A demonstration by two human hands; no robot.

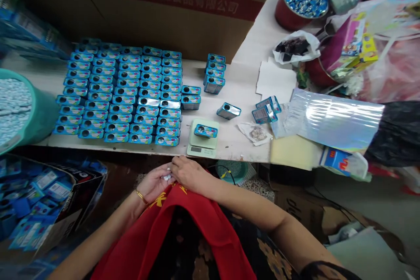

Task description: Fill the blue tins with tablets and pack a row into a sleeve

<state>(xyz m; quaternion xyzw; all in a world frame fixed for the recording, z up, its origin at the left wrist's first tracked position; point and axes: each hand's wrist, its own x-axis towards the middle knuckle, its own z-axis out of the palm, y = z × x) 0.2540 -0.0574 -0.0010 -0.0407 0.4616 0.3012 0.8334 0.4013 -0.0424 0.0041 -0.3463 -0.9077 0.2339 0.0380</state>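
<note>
Held before my body, just below the table edge, my left hand point(156, 180) is cupped around a few small white candies point(167, 176). My right hand point(187, 171) meets it from the right, its fingers bent together over the left fingertips; whatever they pinch is hidden. On the pale green scale point(202, 150) just beyond stands a blue tin point(205, 131) with a round hole in its top. Left of the scale, many similar blue tins point(121, 107) stand in tight rows.
A teal tub point(42, 113) of white candies is at left, above a carton of blue tins point(39, 203). One tin point(229, 111) stands right of the scale. A large cardboard box point(157, 22) backs the table. A red pot point(292, 14) holds small blue-and-silver pieces.
</note>
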